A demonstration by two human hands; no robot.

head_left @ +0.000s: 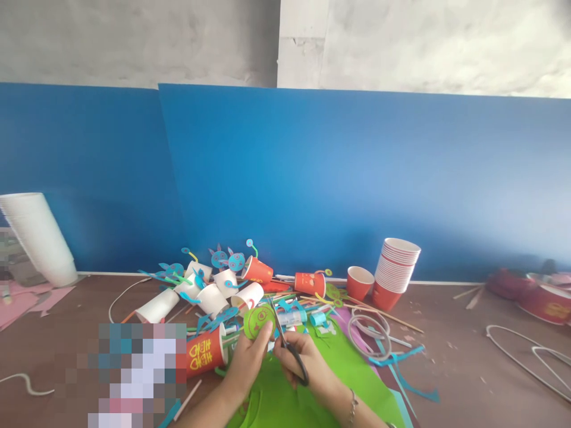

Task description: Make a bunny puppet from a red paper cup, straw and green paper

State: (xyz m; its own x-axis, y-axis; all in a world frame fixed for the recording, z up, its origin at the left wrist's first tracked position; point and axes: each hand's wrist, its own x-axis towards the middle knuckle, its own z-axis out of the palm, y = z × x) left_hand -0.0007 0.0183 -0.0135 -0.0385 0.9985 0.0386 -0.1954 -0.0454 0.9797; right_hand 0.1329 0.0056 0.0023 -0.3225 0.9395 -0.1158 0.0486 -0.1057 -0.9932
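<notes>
A round green paper piece [256, 321] with a face drawn on it is pinched between the thumb and fingers of my left hand [252, 356]. My right hand [303, 359] is closed round the black handles of a pair of scissors [295, 356]. The scissor blades point up and touch or nearly touch the right edge of the green piece. Below both hands lies a large green paper sheet [339, 380].
Paper cups with blue paper animal shapes [235, 260] lie behind my hands. A stack of cups [397, 267] stands at the right, white cups [42, 241] at the left. A red cup [206, 353] lies beside my left hand. A coiled tube [369, 336] is at the right.
</notes>
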